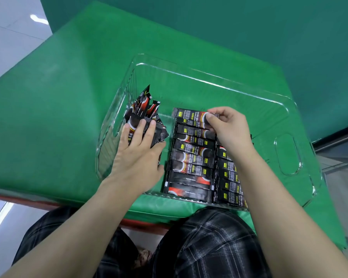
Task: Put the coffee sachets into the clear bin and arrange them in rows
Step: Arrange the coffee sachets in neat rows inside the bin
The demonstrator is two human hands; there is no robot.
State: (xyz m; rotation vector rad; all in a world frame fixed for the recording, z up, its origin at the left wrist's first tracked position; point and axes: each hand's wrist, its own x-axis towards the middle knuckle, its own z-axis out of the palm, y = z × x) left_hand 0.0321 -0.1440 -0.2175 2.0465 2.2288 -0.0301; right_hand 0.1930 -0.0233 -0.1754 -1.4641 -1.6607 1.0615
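Observation:
A clear plastic bin [209,83] sits on the green table. Inside it, black and red coffee sachets lie flat in a middle row [191,157], with a second row [229,177] to its right, partly hidden by my right forearm. A loose bunch of sachets [143,109] leans against the bin's left wall. My left hand [137,151] lies on that bunch with fingers nearly straight. My right hand [227,127] pinches the right end of the farthest sachet [189,115] in the middle row.
The bin's far half and right side, with an oval handle cutout [287,155], hold nothing. The green padded table [68,97] spreads to the left. Its front edge is close to my lap. Grey floor shows at the left.

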